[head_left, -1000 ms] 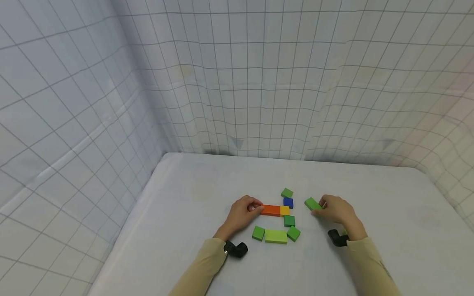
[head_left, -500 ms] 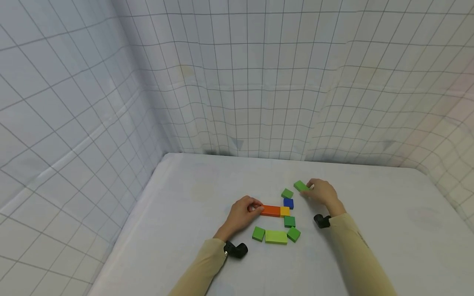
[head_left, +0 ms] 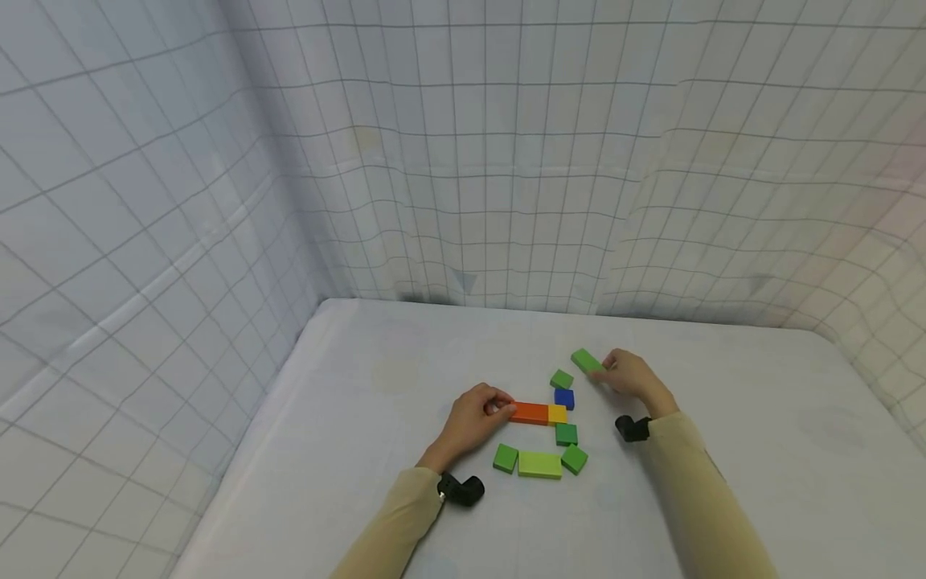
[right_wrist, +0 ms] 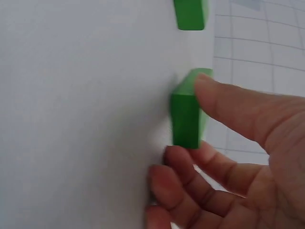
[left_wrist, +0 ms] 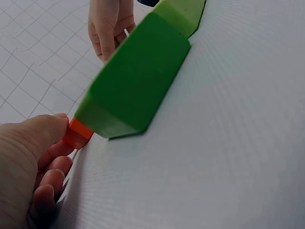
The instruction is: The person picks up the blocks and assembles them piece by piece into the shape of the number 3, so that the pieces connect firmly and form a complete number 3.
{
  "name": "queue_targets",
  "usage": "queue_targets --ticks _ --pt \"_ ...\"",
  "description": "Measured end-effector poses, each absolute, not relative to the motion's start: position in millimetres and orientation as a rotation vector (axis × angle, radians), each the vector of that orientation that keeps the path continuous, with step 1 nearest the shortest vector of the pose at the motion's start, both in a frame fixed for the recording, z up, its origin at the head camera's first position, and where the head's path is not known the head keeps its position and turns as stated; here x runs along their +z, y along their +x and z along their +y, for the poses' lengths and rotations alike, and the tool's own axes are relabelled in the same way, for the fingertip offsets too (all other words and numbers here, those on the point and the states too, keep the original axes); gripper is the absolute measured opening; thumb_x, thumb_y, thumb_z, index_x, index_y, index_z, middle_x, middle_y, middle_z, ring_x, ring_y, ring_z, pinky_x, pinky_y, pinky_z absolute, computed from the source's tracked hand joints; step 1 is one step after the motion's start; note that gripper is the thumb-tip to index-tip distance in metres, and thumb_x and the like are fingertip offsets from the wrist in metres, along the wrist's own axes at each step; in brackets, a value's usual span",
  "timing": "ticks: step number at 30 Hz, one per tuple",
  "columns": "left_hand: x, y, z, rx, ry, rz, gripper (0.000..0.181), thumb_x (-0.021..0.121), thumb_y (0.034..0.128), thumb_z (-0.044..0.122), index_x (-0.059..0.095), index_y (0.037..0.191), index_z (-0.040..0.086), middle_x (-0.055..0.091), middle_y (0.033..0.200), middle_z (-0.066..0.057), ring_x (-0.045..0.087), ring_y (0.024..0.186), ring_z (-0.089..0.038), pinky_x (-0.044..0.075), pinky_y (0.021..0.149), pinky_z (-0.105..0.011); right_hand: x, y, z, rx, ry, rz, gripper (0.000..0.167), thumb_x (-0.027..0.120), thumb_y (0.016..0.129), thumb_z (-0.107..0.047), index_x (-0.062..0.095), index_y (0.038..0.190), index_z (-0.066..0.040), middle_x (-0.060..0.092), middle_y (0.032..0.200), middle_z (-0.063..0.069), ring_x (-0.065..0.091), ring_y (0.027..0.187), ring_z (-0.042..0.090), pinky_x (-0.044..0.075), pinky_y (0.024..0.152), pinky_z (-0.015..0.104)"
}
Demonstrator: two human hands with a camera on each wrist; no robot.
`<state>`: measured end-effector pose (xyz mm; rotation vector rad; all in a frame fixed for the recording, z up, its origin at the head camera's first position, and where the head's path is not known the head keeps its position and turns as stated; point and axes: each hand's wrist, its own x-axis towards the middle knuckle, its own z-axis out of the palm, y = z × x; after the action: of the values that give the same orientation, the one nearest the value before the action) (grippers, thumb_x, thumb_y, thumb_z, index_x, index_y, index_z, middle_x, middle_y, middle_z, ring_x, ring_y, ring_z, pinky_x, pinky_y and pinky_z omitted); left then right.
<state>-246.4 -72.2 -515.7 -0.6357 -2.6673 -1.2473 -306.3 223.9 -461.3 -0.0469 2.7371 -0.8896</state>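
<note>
In the head view my left hand (head_left: 470, 418) pinches the left end of a red-orange rectangular block (head_left: 531, 413) between thumb and fingers. A yellow block (head_left: 557, 414) touches that block's right end. My right hand (head_left: 628, 374) grips one end of a long light green block (head_left: 586, 360), which lies slanted. Close to it, on the near left, is a small green block (head_left: 561, 379), and below that a blue block (head_left: 564, 399). The right wrist view shows the thumb on one side of the green block (right_wrist: 186, 119) and fingers on the other.
Beneath the yellow block lies a darker green block (head_left: 567, 434). Nearer me, a yellow-green rectangular block (head_left: 539, 465) sits between two green blocks, one left (head_left: 506, 457) and one right (head_left: 575, 458). A white cloth covers the table (head_left: 405, 362); gridded curtains (head_left: 463, 161) hang behind it.
My right hand has carried the long green block away from me and to the left, up beside the small green block, slowing in the last half second. My left hand stays in place.
</note>
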Motion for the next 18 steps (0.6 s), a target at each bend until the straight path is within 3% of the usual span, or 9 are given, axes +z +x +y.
queue_targets --ticks 11,18 --pt "-518.8 -248.1 -71.0 -1.234 -0.618 -2.689 0.021 0.066 0.0907 0.032 0.072 0.1 0.014 0.052 0.079 0.01 0.045 0.066 -0.007 0.038 0.061 -0.024 -476.0 -350.0 213.1 -1.145 0.021 2.64 0.041 0.072 0.084 -0.033 0.06 0.11 -0.004 0.059 0.096 0.011 0.05 0.083 0.025 0.039 0.071 0.035" --pt "-517.5 -247.9 -71.4 -1.24 -0.626 -2.694 0.022 0.066 0.0907 0.033 0.072 0.1 0.014 0.052 0.078 0.01 0.044 0.065 -0.007 0.037 0.06 -0.024 -475.7 -358.0 201.4 -1.214 0.021 2.523 0.047 0.072 0.084 -0.035 0.062 0.12 -0.006 0.051 0.123 0.016 0.047 0.1 0.028 0.038 0.087 0.04"
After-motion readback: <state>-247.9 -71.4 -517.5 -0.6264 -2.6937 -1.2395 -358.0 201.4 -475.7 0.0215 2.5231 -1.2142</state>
